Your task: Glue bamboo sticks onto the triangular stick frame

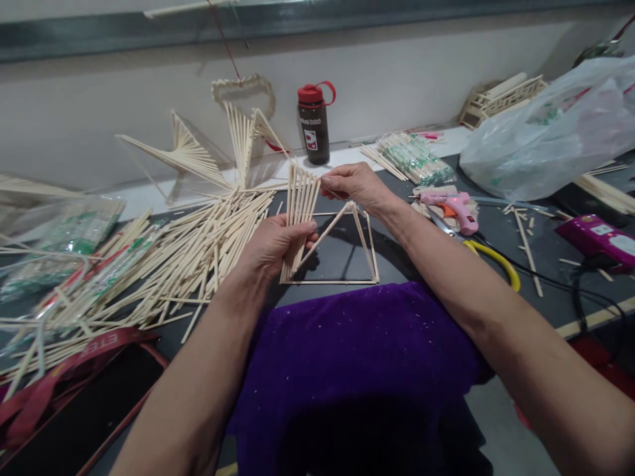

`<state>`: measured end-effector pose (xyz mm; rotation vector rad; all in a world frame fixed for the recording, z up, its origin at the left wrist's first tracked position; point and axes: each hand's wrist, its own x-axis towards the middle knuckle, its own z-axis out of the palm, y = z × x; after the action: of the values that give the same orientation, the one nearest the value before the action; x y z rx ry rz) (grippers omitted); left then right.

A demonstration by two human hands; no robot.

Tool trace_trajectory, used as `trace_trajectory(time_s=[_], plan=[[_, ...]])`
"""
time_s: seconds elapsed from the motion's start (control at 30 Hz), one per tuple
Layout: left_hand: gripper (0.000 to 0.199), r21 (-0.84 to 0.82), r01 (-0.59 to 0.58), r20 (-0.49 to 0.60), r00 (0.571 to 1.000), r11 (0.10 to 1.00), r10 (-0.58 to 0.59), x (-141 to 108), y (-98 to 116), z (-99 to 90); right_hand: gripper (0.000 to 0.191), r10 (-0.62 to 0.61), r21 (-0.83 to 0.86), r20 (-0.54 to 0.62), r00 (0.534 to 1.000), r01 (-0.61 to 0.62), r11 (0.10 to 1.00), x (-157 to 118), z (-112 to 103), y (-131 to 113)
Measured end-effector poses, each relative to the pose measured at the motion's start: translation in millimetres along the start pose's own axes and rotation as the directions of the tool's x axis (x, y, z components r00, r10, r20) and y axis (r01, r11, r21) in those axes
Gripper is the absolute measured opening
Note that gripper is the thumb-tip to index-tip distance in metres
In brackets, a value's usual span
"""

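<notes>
A frame of pale wooden sticks (pixel 342 282) stands on the dark table, with a fan of sticks (pixel 303 196) along its left side. My left hand (pixel 282 243) is closed round the lower part of that fan, thumb across the front. At the fan's upper right corner, my right hand (pixel 354 185) pinches a thin stick, its fingers pressed together. The frame's peak rises right of my left hand. A big pile of loose sticks (pixel 198 248) lies to the left.
Behind stand a dark bottle with a red lid (pixel 314 129) and other stick models (pixel 186 155). At right are a pink glue gun (pixel 459 208), yellow-handled scissors (pixel 501 261), packed sticks (pixel 417 158), a plastic bag (pixel 550 139) and cables. A purple cloth (pixel 352 344) covers the near edge.
</notes>
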<state>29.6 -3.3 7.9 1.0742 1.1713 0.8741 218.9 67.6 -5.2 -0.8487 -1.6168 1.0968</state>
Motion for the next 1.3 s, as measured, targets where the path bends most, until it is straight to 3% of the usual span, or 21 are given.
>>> trace_trajectory(time_s=[0.7, 1.17, 1.3], plan=[[0.027, -0.008, -0.004, -0.032, 0.999, 1.0, 0.003, 0, -2, 0.7, 0.021, 0.013, -0.033, -0.034, 0.999, -0.014, 0.999, -2, 2, -7], [0.025, 0.025, -0.023, -0.018, 1.0, 0.999, 0.023, 1, -3, -2.3, 0.025, 0.246, 0.224, 0.043, 0.968, -0.249, 0.942, 8, 8, -2], [0.024, 0.018, -0.015, -0.032, 0.999, 1.0, 0.015, 1, -3, -1.5, 0.026, 0.246, 0.222, 0.058, 0.968, -0.253, 0.942, 10, 10, -4]])
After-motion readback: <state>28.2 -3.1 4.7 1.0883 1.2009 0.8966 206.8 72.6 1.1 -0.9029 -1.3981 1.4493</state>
